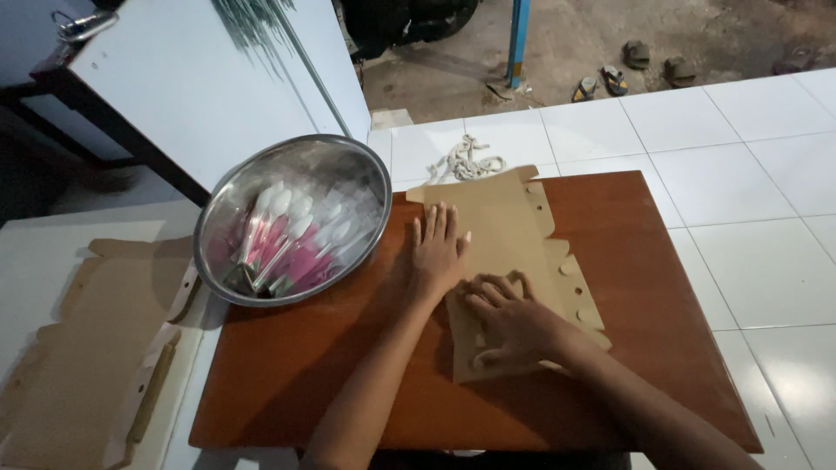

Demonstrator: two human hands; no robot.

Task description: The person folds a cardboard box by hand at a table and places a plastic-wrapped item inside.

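Pressing flat cardboard blank (pixel 509 252) beneath them: left hand (pixel 438 248) open; right hand (pixel 514 326) half-curled, no grip.

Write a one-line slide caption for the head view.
Left hand and right hand press a flat cardboard box blank on a wooden board beside a steel bowl of packaged plastic spoons.

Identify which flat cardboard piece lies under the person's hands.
The one on the brown wooden board: the cardboard piece both hands press. The other cardboard lies untouched, left of the steel bowl.
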